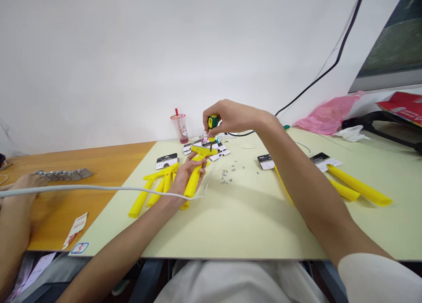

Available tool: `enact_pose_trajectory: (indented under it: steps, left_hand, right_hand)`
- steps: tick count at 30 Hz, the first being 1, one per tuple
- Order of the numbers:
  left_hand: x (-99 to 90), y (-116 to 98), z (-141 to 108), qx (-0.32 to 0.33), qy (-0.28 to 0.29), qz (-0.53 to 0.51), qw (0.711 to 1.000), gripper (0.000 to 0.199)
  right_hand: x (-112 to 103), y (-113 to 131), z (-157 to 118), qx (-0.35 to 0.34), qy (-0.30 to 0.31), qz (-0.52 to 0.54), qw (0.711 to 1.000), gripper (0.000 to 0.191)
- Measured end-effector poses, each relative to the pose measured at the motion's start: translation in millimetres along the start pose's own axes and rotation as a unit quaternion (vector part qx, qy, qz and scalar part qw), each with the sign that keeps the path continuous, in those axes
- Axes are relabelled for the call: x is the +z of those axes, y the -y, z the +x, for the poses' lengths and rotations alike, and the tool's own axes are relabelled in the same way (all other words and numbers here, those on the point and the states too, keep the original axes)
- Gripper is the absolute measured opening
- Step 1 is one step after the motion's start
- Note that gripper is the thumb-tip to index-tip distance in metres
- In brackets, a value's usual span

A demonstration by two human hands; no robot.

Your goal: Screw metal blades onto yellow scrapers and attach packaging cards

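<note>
My left hand (183, 176) is closed round the handle of a yellow T-shaped squeegee-like tool (195, 180), its wide head pointing away from me. My right hand (227, 117), above it, grips a green and yellow screwdriver (213, 122) held upright. The screwdriver's shaft runs down to the right end of the tool's head; whether a screw sits under the tip is too small to tell. Several more yellow T-shaped tools (140, 202) lie just left of my left hand. Small metal screws (224, 175) are scattered on the table to the right of it.
Black-and-white cards (166, 160) lie on the pale table (237, 232), with more yellow tools (362, 186) at right. A lidded cup (183, 129) stands by the wall. A white cable (99, 188) crosses before my left forearm. A co-worker's hand (28, 182) is near metal pieces (66, 175).
</note>
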State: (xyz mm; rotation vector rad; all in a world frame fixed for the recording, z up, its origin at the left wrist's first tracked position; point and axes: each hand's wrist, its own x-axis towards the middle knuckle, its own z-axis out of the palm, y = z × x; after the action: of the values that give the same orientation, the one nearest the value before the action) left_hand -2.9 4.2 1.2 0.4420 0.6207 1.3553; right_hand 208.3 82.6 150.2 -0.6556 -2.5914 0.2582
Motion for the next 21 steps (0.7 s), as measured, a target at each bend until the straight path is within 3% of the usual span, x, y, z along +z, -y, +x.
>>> enact_pose_trajectory:
  steps: [21]
  left_hand:
    - [-3.2, 1.5, 0.1, -0.012, 0.012, -0.001, 1.0, 0.077]
  right_hand:
    - [-1.2, 1.7, -1.1, 0.015, -0.007, -0.041, 0.999, 0.019]
